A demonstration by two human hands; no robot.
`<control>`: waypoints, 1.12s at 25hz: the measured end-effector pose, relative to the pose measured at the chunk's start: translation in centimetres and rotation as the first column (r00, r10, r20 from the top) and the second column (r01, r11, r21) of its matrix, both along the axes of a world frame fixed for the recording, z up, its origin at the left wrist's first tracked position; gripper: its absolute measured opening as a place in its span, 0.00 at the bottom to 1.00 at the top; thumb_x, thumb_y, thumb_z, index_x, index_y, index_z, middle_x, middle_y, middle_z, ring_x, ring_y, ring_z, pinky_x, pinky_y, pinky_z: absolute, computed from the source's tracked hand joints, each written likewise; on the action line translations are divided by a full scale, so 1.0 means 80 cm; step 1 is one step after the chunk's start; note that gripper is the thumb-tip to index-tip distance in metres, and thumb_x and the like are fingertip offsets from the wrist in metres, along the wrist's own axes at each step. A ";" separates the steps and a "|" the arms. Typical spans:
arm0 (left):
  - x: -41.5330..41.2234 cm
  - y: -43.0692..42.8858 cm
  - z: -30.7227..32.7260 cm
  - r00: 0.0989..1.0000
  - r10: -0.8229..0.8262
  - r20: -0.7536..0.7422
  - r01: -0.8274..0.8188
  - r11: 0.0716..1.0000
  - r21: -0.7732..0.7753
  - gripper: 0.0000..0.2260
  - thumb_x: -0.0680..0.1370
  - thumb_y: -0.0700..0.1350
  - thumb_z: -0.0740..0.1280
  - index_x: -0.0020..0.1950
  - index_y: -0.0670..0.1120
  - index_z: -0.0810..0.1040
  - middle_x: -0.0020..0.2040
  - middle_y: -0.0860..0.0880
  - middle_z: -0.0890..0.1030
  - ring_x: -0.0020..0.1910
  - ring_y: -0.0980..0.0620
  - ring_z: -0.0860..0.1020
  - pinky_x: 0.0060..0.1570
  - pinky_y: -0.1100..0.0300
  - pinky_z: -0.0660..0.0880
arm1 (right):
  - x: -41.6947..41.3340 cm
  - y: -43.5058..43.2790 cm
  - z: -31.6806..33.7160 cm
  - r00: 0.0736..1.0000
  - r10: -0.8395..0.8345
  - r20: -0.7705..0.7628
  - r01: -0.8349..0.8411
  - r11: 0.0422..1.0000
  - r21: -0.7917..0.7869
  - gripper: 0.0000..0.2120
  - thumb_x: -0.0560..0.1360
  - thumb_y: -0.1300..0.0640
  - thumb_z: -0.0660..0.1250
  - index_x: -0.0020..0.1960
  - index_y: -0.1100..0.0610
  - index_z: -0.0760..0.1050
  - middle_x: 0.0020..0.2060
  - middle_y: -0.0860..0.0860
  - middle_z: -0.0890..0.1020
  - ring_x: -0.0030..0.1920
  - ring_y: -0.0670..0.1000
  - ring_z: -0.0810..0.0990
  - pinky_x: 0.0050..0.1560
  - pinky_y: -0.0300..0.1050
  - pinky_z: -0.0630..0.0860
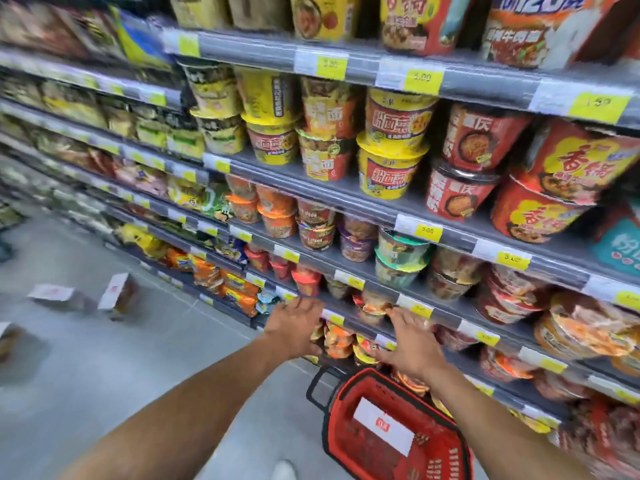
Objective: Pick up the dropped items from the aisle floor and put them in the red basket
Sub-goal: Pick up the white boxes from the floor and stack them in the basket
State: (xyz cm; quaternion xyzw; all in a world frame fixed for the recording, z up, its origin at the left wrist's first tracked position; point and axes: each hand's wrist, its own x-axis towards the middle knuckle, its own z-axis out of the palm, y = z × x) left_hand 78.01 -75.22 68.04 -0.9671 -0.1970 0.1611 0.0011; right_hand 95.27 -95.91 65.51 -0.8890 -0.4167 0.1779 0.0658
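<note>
Two bare hands reach out over the red basket (398,441), which sits on the grey floor (104,375) against the foot of the shelves (346,195). Both the left hand (294,327) and the right hand (412,344) are spread flat with fingers loose, grasping nothing. One white box (382,427) already lies inside the basket. Three more boxes lie on the floor well to the left: one flat (52,296), one tipped on edge (117,299), one at the frame's edge (7,337).
</note>
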 end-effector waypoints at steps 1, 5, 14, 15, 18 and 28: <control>-0.017 0.007 0.004 0.998 0.055 0.011 -0.055 0.998 -0.007 0.44 0.75 0.66 0.69 0.82 0.50 0.53 0.80 0.47 0.61 0.79 0.44 0.60 0.73 0.44 0.64 | -0.006 0.017 0.004 0.999 0.041 -0.002 -0.041 0.999 0.006 0.49 0.72 0.31 0.69 0.82 0.51 0.51 0.82 0.51 0.55 0.81 0.56 0.54 0.78 0.56 0.60; -0.095 0.041 0.012 0.973 0.222 0.060 -0.221 0.975 -0.024 0.45 0.74 0.68 0.69 0.82 0.50 0.54 0.82 0.47 0.58 0.80 0.43 0.59 0.74 0.42 0.64 | -0.047 0.090 0.018 0.980 0.197 0.008 -0.198 0.980 0.015 0.51 0.70 0.30 0.70 0.83 0.50 0.51 0.81 0.49 0.57 0.81 0.54 0.54 0.78 0.56 0.60; -0.336 0.151 0.012 0.832 0.540 0.131 -0.541 0.840 -0.030 0.45 0.73 0.68 0.70 0.82 0.51 0.55 0.81 0.48 0.61 0.78 0.45 0.61 0.72 0.47 0.66 | -0.225 0.293 0.027 0.856 0.516 0.023 -0.516 0.856 0.030 0.52 0.67 0.29 0.71 0.82 0.50 0.54 0.80 0.49 0.60 0.79 0.54 0.59 0.77 0.54 0.62; -0.368 0.166 0.012 0.812 0.568 0.130 -0.569 0.822 -0.037 0.45 0.73 0.68 0.70 0.82 0.51 0.55 0.81 0.49 0.60 0.78 0.45 0.61 0.72 0.47 0.65 | -0.253 0.320 0.027 0.839 0.544 0.021 -0.545 0.838 0.030 0.53 0.66 0.29 0.71 0.82 0.50 0.54 0.80 0.49 0.60 0.79 0.54 0.59 0.77 0.54 0.63; -0.472 0.211 0.011 0.754 0.643 0.132 -0.646 0.763 -0.027 0.44 0.73 0.68 0.70 0.82 0.51 0.56 0.81 0.49 0.61 0.78 0.45 0.61 0.71 0.46 0.67 | -0.344 0.396 0.024 0.785 0.619 0.010 -0.619 0.784 0.045 0.53 0.66 0.28 0.70 0.82 0.50 0.54 0.80 0.49 0.60 0.79 0.54 0.59 0.77 0.55 0.62; -0.722 0.346 -0.003 0.569 0.812 0.131 -0.816 0.577 -0.039 0.43 0.73 0.68 0.70 0.81 0.51 0.57 0.80 0.48 0.62 0.77 0.44 0.63 0.69 0.46 0.69 | -0.590 0.611 0.024 0.622 0.783 0.018 -0.783 0.621 0.037 0.51 0.68 0.29 0.70 0.81 0.50 0.55 0.80 0.49 0.61 0.79 0.54 0.59 0.78 0.53 0.60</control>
